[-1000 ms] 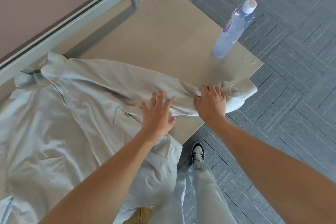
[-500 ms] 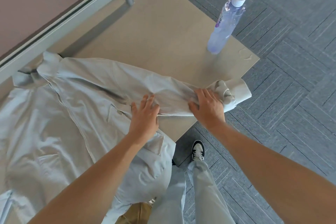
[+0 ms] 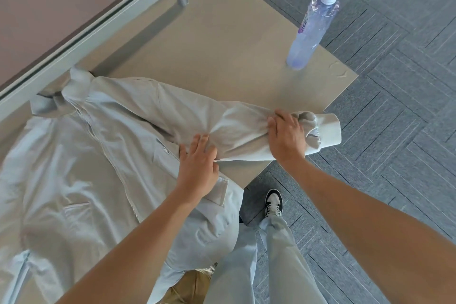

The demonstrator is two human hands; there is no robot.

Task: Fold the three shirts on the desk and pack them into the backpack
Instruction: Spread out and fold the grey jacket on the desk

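A: Pale grey cotton, spread front-up over the left of the worktop (image 3: pixel 222 39): that is the shirt (image 3: pixel 81 160) we have under our hands, its collar toward the far edge and its hem hanging off the near edge.

B: So how far along are we?

A: Barely begun, we judge. The body lies open and unfolded, and only one sleeve (image 3: pixel 237 128) is being handled. We see one shirt spread out (a scrap of tan cloth (image 3: pixel 187 289) shows below the near edge, but we cannot tell what it is), and no backpack is in view, so folding and all the packing remain.

B: And the hands?

A: Our left hand (image 3: pixel 198 168) is flat and open, fingers spread, pressing where the sleeve meets the chest. Our right hand (image 3: pixel 286 136) sits further right, closed around the bunched sleeve just short of the cuff (image 3: pixel 329 131), which pokes past the worktop's near edge.

B: Anything close by?

A: A clear water bottle (image 3: pixel 312 27) stands near the far right corner, well apart from the sleeve.
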